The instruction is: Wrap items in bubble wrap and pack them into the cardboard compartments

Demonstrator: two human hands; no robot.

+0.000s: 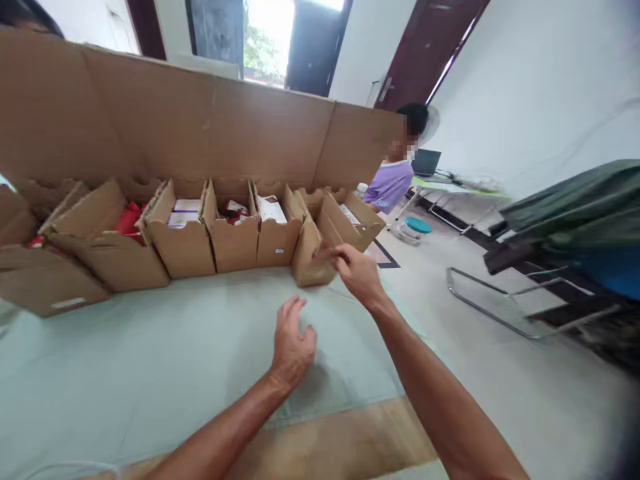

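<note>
My right hand (pixel 353 270) reaches forward and pinches the front edge of a small open cardboard box (pixel 311 257) at the right end of a row of boxes. My left hand (pixel 291 340) hovers just above the pale green cloth (pixel 165 353), fingers loosely curled, nothing in it. Several open cardboard boxes (pixel 233 233) stand side by side along the back of the cloth, some with white and red packets inside.
A tall cardboard wall (pixel 190 127) stands behind the boxes. A person in a purple shirt (pixel 390 183) sits beyond on the right near a low table with a laptop (pixel 426 162). A metal-framed chair (pixel 525 293) stands on the floor to the right.
</note>
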